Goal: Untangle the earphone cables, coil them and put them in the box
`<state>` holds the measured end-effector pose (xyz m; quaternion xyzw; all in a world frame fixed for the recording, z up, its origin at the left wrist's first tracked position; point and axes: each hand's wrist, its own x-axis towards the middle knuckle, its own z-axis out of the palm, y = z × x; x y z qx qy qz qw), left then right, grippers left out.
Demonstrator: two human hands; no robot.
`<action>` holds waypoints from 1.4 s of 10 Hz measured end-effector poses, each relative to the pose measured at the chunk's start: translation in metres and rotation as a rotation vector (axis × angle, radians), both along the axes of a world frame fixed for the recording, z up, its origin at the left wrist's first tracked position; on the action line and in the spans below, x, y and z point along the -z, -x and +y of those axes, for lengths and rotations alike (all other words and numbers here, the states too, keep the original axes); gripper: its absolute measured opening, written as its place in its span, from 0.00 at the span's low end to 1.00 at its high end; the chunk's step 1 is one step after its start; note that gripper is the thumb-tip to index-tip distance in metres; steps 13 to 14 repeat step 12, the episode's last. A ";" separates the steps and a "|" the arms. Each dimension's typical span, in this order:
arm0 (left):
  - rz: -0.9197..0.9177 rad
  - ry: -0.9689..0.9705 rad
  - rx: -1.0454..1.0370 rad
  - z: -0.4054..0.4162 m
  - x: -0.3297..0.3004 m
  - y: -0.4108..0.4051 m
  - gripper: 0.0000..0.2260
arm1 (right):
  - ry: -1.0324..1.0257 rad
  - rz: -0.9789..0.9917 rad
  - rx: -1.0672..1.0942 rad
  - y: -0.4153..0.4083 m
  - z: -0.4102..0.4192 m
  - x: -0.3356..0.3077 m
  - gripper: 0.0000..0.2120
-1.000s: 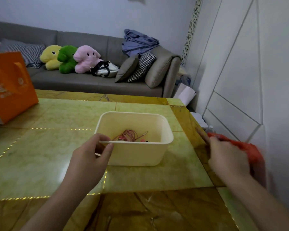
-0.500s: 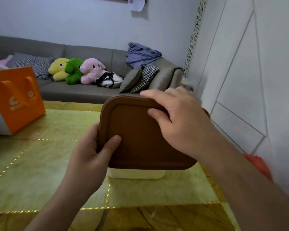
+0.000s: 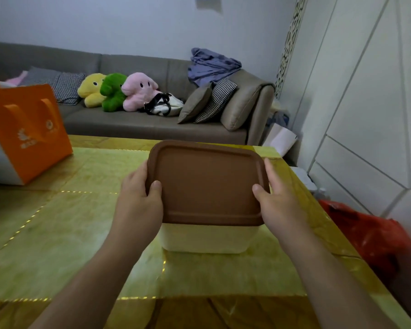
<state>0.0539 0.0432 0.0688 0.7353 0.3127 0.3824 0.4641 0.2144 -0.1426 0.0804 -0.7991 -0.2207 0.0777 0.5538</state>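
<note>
Brown lid [image 3: 207, 186] gripped by both hands atop box [image 3: 207, 238].

Matt plastic lid [image 3: 207, 186], glossy marbled table [image 3: 57, 233]

One box [image 3: 207, 238], one lid [image 3: 208, 184], three plush toys [image 3: 115, 91], two hands [image 3: 138, 205].

the left hand [image 3: 138, 200] and the right hand [image 3: 279, 203] are showing bare, both forearms are showing uncovered to the near edge, and the fingernails are looking short and plain.
</note>
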 end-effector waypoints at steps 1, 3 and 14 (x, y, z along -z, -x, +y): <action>0.117 0.000 0.028 0.007 0.011 -0.005 0.18 | 0.056 0.044 0.006 -0.007 0.003 0.012 0.26; 0.144 0.082 0.028 0.004 0.014 -0.013 0.22 | 0.050 0.139 0.038 -0.015 0.007 0.026 0.26; 0.160 0.280 0.047 0.002 0.010 -0.010 0.15 | 0.211 0.142 -0.030 -0.004 0.003 0.008 0.30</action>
